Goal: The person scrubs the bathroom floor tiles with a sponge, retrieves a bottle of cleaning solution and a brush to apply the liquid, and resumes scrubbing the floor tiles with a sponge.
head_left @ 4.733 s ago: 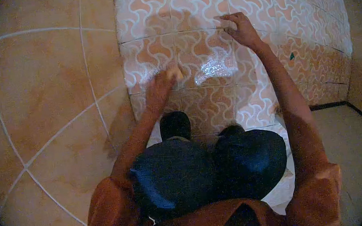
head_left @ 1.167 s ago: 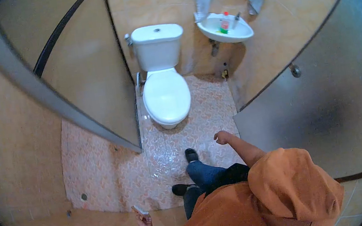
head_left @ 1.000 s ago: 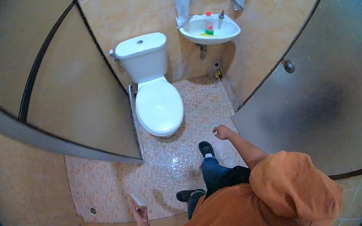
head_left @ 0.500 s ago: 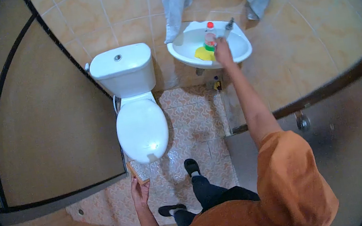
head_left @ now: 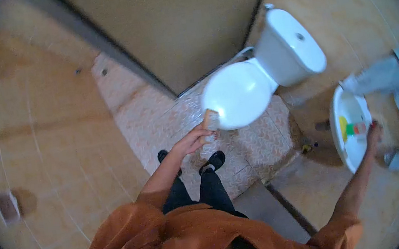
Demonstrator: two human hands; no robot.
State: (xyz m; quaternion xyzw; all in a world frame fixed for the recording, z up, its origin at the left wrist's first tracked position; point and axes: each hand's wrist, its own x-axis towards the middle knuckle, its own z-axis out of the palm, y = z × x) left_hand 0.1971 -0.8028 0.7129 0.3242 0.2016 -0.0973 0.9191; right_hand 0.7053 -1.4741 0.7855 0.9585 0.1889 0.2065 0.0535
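My left hand (head_left: 191,140) is closed around a scrub brush (head_left: 207,121) with a wooden back and pale bristles. It holds the brush beside the front of the white toilet's closed lid (head_left: 236,94). At the right, my right hand (head_left: 374,131) reaches over the white sink (head_left: 339,144). Its fingers are closed at the top end of a clear bottle (head_left: 358,128) with a green base and a reddish label; the cap is hidden by the hand. Next to the bottle's base lies a yellow cloth or sponge (head_left: 343,127) in the basin.
A light blue towel (head_left: 379,75) hangs by the sink. The toilet's tank (head_left: 287,45) stands against the tiled wall, beside a dark-framed panel (head_left: 171,22). A small box-like holder (head_left: 8,207) is on the left wall. A floor drain (head_left: 104,72) lies in the patterned floor.
My view has swung left, so toilet and sink now appear further right. My right hand has moved from beside the bottle to its top end. The brush stays in my left hand.
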